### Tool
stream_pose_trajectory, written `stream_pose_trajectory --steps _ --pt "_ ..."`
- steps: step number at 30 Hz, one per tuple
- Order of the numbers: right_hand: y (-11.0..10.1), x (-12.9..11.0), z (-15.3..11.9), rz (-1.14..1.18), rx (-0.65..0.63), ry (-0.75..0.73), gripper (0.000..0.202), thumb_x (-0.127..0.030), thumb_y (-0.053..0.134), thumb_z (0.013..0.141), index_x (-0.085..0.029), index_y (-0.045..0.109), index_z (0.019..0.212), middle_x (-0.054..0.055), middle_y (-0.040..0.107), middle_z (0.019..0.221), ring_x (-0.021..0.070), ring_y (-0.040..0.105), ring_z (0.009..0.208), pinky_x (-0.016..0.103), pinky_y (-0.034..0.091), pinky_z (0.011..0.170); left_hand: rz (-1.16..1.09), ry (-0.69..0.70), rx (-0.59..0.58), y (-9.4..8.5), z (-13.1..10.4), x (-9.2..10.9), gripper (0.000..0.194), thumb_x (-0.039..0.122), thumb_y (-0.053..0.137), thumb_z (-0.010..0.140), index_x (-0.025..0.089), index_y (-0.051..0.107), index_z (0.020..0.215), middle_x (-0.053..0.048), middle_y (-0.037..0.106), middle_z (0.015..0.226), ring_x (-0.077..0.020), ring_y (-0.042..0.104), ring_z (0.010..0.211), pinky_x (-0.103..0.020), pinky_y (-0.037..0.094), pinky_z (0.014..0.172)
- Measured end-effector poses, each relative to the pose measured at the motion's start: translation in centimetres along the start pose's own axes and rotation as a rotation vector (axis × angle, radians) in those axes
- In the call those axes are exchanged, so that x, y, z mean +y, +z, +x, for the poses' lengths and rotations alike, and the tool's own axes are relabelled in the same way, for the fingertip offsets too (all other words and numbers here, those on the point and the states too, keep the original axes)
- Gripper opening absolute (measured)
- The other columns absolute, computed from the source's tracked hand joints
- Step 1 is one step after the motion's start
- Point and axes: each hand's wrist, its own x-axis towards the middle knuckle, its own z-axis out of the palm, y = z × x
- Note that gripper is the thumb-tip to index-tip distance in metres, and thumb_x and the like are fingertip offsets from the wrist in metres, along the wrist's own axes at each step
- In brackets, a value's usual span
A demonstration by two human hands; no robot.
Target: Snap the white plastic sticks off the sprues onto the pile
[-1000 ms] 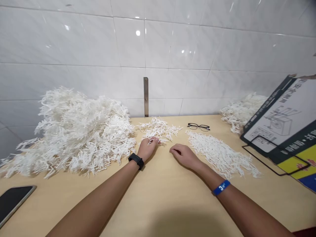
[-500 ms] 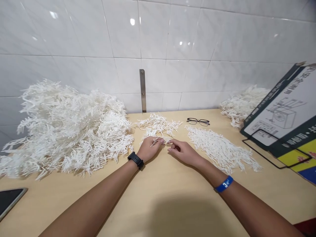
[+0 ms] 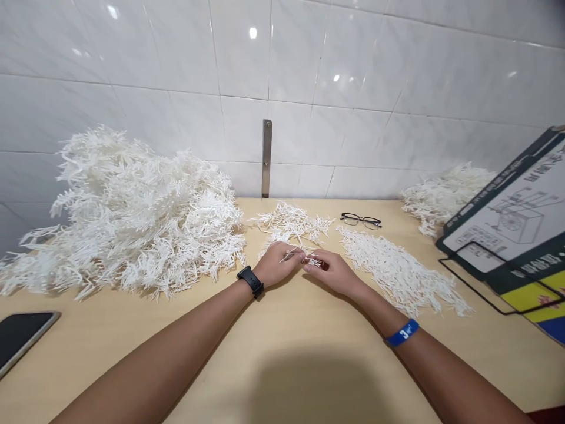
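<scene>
My left hand (image 3: 279, 264), with a black band at its wrist, is closed on a thin white branched plastic sprig (image 3: 291, 253) between thumb and fingers. Close beside it, my right hand (image 3: 331, 272) has its fingers curled around small white pieces (image 3: 312, 261) of the same kind. A loose clump of white sprigs (image 3: 293, 222) lies just beyond both hands. To the right, flat on the table, spreads a layer of white strands (image 3: 397, 268). A tall heap of white branched sprigs (image 3: 150, 218) rises on the left.
Eyeglasses (image 3: 361, 221) lie near the wall. At the right, a printed box (image 3: 516, 229) leans behind a black wire frame (image 3: 474, 306), with another white pile (image 3: 445, 191) behind. A phone (image 3: 24, 335) rests at the left edge. A metal bracket (image 3: 266, 159) is fixed to the tiled wall.
My right fingers have curled in closer to my left hand, and white pieces now show in them. The whole view has shifted slightly, with things appearing farther right.
</scene>
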Motion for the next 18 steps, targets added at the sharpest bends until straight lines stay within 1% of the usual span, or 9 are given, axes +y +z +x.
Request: stream_pose_trajectory --steps 3,7,10,14,16,18 --pt "0.0 -0.2 -0.1 0.042 -0.028 -0.020 0.032 -0.046 0.055 0.086 -0.017 0.060 0.073 0.000 0.052 0.068 0.0134 0.047 0.064 0.025 0.035 0.058 0.012 0.029 -0.011 0.2 -0.1 0.0 0.038 0.039 0.045 0.088 0.020 0.065 0.062 -0.001 0.060 0.059 -0.0153 0.051 0.062 -0.027 0.040 0.076" --pt "-0.2 -0.3 -0.1 0.064 -0.044 -0.035 0.038 -0.046 0.050 0.089 -0.017 0.056 0.065 0.000 0.053 0.066 0.0137 0.047 0.062 0.026 0.035 0.058 0.025 0.054 -0.009 0.3 -0.2 0.0 0.039 0.040 0.046 0.088 0.020 0.066 0.061 -0.001 0.060 0.057 -0.0154 0.051 0.060 -0.028 0.041 0.077" --pt "-0.3 -0.2 -0.1 0.071 -0.064 -0.047 0.039 -0.044 0.046 0.092 -0.017 0.056 0.066 0.001 0.055 0.066 0.0143 0.048 0.063 0.026 0.036 0.060 0.030 0.072 -0.018 0.4 -0.2 -0.3 0.038 0.041 0.047 0.088 0.022 0.069 0.065 -0.001 0.064 0.059 -0.0160 0.055 0.061 -0.027 0.042 0.078" --pt "-0.1 -0.1 -0.3 0.069 -0.101 -0.077 0.038 -0.046 0.047 0.091 -0.017 0.056 0.067 0.001 0.054 0.065 0.0146 0.047 0.064 0.026 0.036 0.060 0.030 0.158 -0.015 0.7 -0.2 -0.9 0.031 0.047 0.058 0.083 0.025 0.071 0.066 0.001 0.063 0.055 -0.0146 0.055 0.057 -0.027 0.042 0.082" --pt "0.0 -0.1 -0.3 0.078 -0.135 -0.099 0.039 -0.047 0.047 0.091 -0.017 0.057 0.068 0.001 0.054 0.067 0.0147 0.046 0.064 0.026 0.036 0.061 0.003 0.171 -0.046 0.7 -0.2 -1.0 0.028 0.047 0.061 0.081 0.025 0.073 0.070 0.001 0.065 0.058 -0.0149 0.057 0.058 -0.027 0.043 0.081" --pt "0.0 -0.3 -0.4 0.092 -0.159 -0.117 0.038 -0.047 0.045 0.091 -0.017 0.057 0.070 0.001 0.053 0.068 0.0145 0.045 0.065 0.025 0.036 0.061 -0.056 0.135 -0.102 0.6 -0.3 -1.1 0.029 0.045 0.058 0.084 0.024 0.074 0.073 -0.001 0.068 0.066 -0.0157 0.058 0.063 -0.026 0.043 0.075"
